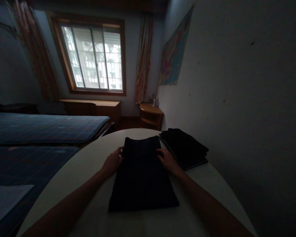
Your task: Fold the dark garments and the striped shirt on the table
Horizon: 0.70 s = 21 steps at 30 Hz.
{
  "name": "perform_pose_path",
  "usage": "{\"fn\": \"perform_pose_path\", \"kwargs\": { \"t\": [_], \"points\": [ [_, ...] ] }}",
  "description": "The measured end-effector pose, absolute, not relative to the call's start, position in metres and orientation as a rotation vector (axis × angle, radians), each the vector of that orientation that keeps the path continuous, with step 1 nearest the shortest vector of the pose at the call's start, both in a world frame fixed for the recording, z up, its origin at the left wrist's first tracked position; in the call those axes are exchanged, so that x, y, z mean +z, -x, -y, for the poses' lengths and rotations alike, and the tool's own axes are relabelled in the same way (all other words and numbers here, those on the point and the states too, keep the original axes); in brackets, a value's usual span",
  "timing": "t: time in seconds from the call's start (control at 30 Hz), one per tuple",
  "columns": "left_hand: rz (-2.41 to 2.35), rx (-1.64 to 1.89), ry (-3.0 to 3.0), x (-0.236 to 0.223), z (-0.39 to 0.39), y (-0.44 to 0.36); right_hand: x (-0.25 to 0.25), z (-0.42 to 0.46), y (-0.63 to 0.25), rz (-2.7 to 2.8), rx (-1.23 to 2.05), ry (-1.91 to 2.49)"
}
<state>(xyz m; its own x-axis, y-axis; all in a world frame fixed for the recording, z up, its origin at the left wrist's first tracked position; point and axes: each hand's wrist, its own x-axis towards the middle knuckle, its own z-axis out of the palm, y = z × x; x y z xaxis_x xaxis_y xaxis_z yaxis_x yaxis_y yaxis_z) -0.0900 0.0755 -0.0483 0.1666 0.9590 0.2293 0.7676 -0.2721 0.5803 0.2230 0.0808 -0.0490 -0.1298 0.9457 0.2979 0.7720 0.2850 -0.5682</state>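
A dark folded garment [141,177], almost black and perhaps a pair of trousers, lies flat on the white round table [88,184]. Its narrower end points away from me and its wider end faces me. At its left edge, toward the far end, my left hand [112,160] has curled fingers on the cloth. My right hand [168,160] mirrors it at the right edge, thumb and fingers closed on the fabric. Some fingertips are hard to make out in the dim light. Right of the garment rests a stack of folded dark clothes [184,146].
Beds with blue plaid mattresses [46,128] stand left of the table. A white wall [249,125] runs along the right. Beyond the table are a wooden corner shelf [151,108], a low wooden desk [106,104] and a bright window [93,59].
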Motion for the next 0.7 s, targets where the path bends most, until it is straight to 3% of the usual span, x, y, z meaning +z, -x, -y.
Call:
{"fn": "perform_pose_path", "kwargs": {
  "t": [0.27, 0.4, 0.7],
  "points": [
    [-1.628, 0.814, -2.007, -0.047, -0.049, 0.100, -0.041, -0.071, -0.231, 1.939, 0.428, 1.651],
    [-1.484, 0.666, -1.900, -0.036, -0.010, 0.103, -0.029, -0.023, -0.240, 1.958, 0.643, 1.756],
    [-1.273, 0.485, -1.524, -0.028, 0.049, 0.110, -0.006, 0.053, -0.248, 1.999, 1.168, 1.512]
  ]
}}
